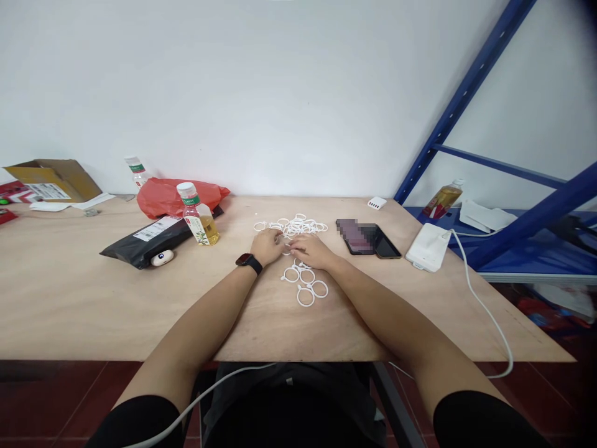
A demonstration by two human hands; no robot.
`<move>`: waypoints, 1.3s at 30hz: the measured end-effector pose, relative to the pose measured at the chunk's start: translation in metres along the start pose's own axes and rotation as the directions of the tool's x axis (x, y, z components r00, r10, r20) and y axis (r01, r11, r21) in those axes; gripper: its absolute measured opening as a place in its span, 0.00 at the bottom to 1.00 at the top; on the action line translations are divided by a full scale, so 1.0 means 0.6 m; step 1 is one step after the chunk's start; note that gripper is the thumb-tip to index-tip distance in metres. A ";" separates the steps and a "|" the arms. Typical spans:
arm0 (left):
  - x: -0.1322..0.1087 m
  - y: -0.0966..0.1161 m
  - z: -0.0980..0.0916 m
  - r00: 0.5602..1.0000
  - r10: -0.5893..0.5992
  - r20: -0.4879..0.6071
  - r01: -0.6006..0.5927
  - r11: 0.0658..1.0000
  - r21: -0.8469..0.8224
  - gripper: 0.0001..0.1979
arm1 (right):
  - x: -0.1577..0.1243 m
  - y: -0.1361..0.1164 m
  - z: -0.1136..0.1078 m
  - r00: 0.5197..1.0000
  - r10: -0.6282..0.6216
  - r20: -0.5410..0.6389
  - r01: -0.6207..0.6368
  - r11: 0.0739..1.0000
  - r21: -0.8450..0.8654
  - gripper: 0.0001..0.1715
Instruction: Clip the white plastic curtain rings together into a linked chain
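Observation:
My left hand (267, 246), with a black watch on its wrist, and my right hand (311, 251) meet over the middle of the table. Their fingers are bent together around a white ring (286, 252), which they mostly hide. Just beyond the fingers lies a heap of thin white plastic rings (303, 225), each seeming to carry a small knob. On the near side, below my right hand, several similar rings (305, 296) lie flat in a loose row, some touching.
Left stand a tea bottle (200, 218), a black parcel bag (149, 239), a small white case (162, 257), a red plastic bag (163, 198) and an opened carton (60, 180). Right lie two phones (386, 241) and a white power bank (426, 247) with its cable, near a blue rack (459, 87).

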State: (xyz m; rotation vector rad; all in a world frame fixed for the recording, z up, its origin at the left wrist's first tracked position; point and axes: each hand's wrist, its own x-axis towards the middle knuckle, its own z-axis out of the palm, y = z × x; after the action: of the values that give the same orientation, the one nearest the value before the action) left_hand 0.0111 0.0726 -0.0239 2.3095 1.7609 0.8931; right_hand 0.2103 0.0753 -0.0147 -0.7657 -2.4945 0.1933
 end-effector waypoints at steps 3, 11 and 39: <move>0.004 -0.007 0.002 0.999 0.012 -0.032 -0.013 0.999 -0.031 0.15 | -0.001 -0.002 -0.004 1.000 0.003 0.000 -0.003 0.999 0.037 0.11; -0.002 0.003 -0.015 0.964 -0.252 -0.086 0.263 0.953 0.153 0.15 | -0.006 -0.008 -0.005 0.985 0.156 -0.081 -0.151 0.987 0.057 0.09; -0.007 0.038 -0.006 0.859 0.360 -0.364 -0.466 0.843 -0.267 0.04 | -0.006 -0.003 -0.006 0.934 0.240 -0.264 -0.184 0.958 0.218 0.13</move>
State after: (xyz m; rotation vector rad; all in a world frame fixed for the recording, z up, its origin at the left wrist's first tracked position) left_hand 0.0282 0.0607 -0.0130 2.4410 1.0465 1.5600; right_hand 0.2141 0.0718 -0.0128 -0.9130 -2.0834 0.3644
